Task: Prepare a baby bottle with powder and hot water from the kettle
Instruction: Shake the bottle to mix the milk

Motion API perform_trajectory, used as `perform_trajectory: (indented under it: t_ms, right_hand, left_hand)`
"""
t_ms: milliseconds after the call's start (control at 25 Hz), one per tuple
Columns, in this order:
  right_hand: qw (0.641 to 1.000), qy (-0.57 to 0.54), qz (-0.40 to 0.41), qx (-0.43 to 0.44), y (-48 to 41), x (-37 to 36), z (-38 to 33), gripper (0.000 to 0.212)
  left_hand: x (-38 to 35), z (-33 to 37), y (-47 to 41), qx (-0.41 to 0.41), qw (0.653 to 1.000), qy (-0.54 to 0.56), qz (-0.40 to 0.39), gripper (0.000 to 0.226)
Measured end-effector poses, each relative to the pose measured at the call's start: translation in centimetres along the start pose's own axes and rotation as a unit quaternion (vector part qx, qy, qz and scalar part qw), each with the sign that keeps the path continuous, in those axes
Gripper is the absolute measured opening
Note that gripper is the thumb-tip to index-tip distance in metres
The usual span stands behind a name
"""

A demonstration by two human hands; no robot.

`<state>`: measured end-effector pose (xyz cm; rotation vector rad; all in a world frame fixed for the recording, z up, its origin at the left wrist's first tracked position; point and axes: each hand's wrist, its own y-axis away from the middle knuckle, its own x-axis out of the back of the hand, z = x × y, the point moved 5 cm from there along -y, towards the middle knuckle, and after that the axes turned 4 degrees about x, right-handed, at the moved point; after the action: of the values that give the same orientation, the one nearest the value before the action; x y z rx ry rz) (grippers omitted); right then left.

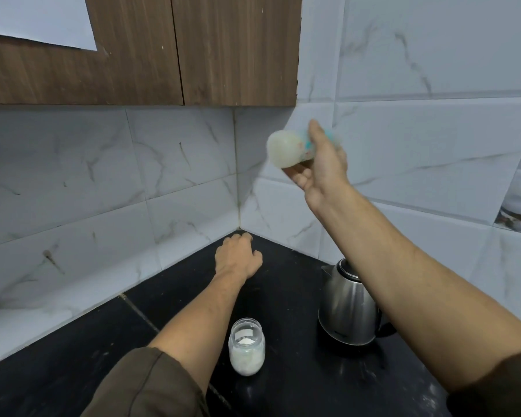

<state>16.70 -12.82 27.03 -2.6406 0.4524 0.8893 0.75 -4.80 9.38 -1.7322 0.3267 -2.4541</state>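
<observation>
step: seems the shaking of the mix | right hand [322, 164] grips bottle [286, 149], raised | left hand [238, 257] loose on counter [298, 392], empty | next: set bottle down upright

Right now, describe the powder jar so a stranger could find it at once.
Start at the black countertop in the tiled corner. The steel kettle stands on its right side; the jar stands left of it, nearer the camera. It is small clear glass holding white powder, unlike the metal kettle.

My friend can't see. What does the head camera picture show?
The right hand holds a blurred baby bottle tilted in the air. The left hand rests on the black counter, behind a jar of white powder and a steel kettle.
</observation>
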Motion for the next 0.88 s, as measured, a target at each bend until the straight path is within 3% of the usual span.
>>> perform_trajectory:
  t_ms: [80, 160, 240, 320, 400, 440, 600, 640, 760, 800, 880]
  right_hand:
    - [0.999, 0.027, -0.019, -0.026, 0.0, -0.1, 0.2, 0.063]
    - [0.979, 0.154, -0.130, -0.039, 1.5, -1.1, 1.2, 0.057]
    - [0.969, 0.177, -0.171, -0.004, 1.9, -1.6, 1.1, 0.055]
    - [0.995, 0.055, -0.084, -0.015, 0.6, -1.2, 0.2, 0.057]
    - [0.997, -0.067, 0.005, -0.030, -0.4, -0.4, -0.4, 0.058]
    - [0.997, -0.063, 0.010, -0.046, -0.3, -0.3, -0.3, 0.055]
    - [0.978, 0.128, -0.145, -0.077, 1.7, -1.8, 0.6, 0.046]
    - [0.981, 0.112, -0.140, -0.073, 1.6, -2.0, 0.4, 0.045]
    - [0.993, -0.074, -0.023, -0.086, 0.3, -1.2, -0.4, 0.037]
    - [0.991, -0.089, -0.003, -0.096, 0.3, -0.9, -0.3, 0.037]
    - [0.991, 0.010, -0.058, -0.118, 0.9, -1.2, 0.1, 0.033]
  left_hand:
    - [0.0, -0.1, 0.1, 0.002, 1.000, -0.002, 0.000, 0.050]
    - [0.1, 0.0, 0.0, 0.004, 1.000, -0.006, -0.003, 0.050]
    - [0.1, 0.3, -0.1, 0.001, 1.000, -0.008, -0.005, 0.050]
    - [0.1, 0.5, 0.0, -0.002, 1.000, -0.004, -0.001, 0.050]
    - [0.1, 0.0, 0.2, 0.004, 1.000, -0.003, 0.000, 0.050]
    - [0.1, -0.2, 0.1, 0.008, 1.000, -0.004, 0.001, 0.050]
    - [0.1, -0.2, -0.2, 0.010, 1.000, -0.005, -0.002, 0.051]
    - [0.2, -0.1, -0.2, 0.007, 1.000, -0.004, -0.001, 0.051]
    - [0.0, -0.1, -0.1, 0.008, 1.000, 0.000, -0.002, 0.050]
    - [-0.1, -0.2, 0.0, 0.010, 1.000, 0.000, -0.003, 0.050]
    - [0.0, -0.5, -0.2, 0.015, 1.000, -0.001, -0.003, 0.050]
